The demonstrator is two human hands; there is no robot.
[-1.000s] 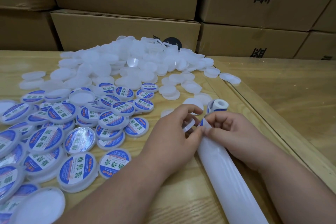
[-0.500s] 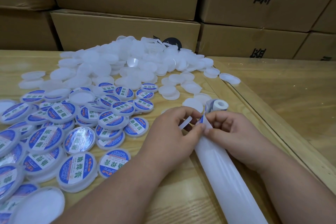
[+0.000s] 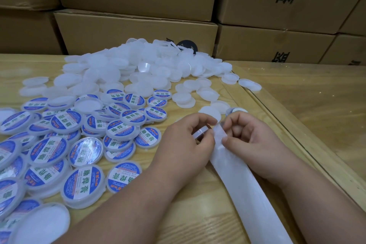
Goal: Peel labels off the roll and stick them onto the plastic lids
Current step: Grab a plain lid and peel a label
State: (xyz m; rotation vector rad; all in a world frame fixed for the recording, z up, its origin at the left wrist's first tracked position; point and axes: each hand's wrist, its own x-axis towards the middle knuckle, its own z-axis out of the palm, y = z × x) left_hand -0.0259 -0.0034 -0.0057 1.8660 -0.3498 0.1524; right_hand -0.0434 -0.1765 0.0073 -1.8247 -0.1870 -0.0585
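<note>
Pinching a white backing strip [image 3: 233, 168] near the table's [image 3: 198, 222] right edge, the right hand [image 3: 251, 144] meets the left hand [image 3: 186, 144], curled around a blank plastic lid [image 3: 200, 132], labelled lids [image 3: 83, 184] lying left.

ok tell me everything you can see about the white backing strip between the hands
The backing strip is a long, glossy, translucent white band, apparently the liner of the label roll. It lies flat on the wooden table, running from the hands toward the lower right edge of the view. Its far end lifts slightly where the left hand and right hand pinch it. No label shows on its visible length.
</note>
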